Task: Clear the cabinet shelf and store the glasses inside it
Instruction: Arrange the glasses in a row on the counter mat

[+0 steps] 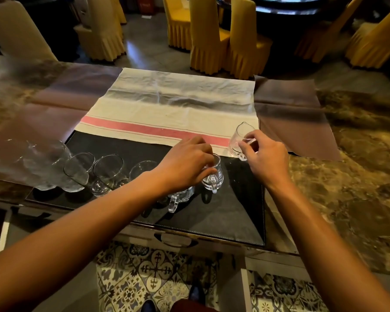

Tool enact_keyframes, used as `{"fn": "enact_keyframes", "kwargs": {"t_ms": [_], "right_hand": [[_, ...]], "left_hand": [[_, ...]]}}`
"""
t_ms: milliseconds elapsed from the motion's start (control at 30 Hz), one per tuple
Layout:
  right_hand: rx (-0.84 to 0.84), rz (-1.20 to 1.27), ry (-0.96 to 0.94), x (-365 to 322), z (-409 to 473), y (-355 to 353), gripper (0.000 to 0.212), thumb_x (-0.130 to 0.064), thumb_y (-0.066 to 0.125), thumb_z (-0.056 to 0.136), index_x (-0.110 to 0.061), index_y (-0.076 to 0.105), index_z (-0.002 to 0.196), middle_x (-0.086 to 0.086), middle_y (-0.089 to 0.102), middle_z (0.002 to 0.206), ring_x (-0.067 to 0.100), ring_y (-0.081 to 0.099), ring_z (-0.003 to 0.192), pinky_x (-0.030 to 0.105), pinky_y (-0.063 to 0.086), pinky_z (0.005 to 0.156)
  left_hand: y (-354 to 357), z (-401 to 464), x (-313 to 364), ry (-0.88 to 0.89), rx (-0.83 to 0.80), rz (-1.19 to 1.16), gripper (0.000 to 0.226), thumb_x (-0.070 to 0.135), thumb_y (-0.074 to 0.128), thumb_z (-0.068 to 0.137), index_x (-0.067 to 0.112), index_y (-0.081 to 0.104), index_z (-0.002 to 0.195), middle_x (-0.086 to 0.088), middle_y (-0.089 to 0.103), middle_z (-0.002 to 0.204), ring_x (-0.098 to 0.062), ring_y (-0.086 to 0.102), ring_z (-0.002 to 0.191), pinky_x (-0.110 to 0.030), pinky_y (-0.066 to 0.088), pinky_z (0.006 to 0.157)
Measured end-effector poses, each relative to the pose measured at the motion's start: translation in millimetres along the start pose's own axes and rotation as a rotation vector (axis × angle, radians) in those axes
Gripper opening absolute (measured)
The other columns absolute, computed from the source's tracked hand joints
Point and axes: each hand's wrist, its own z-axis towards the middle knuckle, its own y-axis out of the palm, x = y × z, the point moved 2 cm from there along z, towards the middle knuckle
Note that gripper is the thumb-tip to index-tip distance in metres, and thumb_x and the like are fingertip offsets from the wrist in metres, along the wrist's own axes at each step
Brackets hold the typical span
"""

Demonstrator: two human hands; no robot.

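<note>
Several clear glasses stand in a row on a black mat (234, 217) on the marble counter. My left hand (185, 163) grips the rim of a small ribbed glass mug (214, 179) near the row's right end. A second handled mug (178, 197) sits just in front of it, partly hidden by my wrist. My right hand (266, 154) pinches a small spouted glass pitcher (241, 136) at the mat's far right corner. To the left stand plain tumblers (106, 172) and a large textured glass (47, 163). The cabinet shelf is hidden from view.
A white cloth with a red stripe (167, 104) lies spread behind the mat over brown paper sheets (291, 109). A drawer handle (176, 240) shows under the counter edge. Yellow-covered chairs (223, 37) stand beyond the counter. Patterned floor tiles (144, 278) lie below.
</note>
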Motion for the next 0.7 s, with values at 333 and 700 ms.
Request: {"fn": "enact_keyframes", "kwargs": {"t_ms": [333, 700], "right_hand": [[-0.042, -0.008, -0.050, -11, -71, -23, 0.021, -0.049, 0.064, 0.092, -0.032, 0.067, 0.103, -0.006, 0.073, 0.091, 0.013, 0.068, 0.081, 0.040, 0.061, 0.071], [-0.074, -0.045, -0.080, -17, -115, -6, 0.020, -0.051, 0.066, 0.090, -0.033, 0.066, 0.100, -0.010, 0.073, 0.081, 0.010, 0.068, 0.072, 0.037, 0.060, 0.062]], "left_hand": [[-2, -17, 10, 0.085, 0.021, 0.006, 0.032, 0.047, 0.054, 0.097, 0.022, 0.074, 0.100, 0.004, 0.068, 0.106, -0.020, 0.054, 0.109, -0.039, 0.047, 0.088], [3, -30, 17, 0.102, -0.006, 0.011, 0.032, 0.046, 0.054, 0.097, 0.022, 0.073, 0.107, 0.002, 0.066, 0.113, -0.021, 0.050, 0.117, -0.038, 0.045, 0.092]]}}
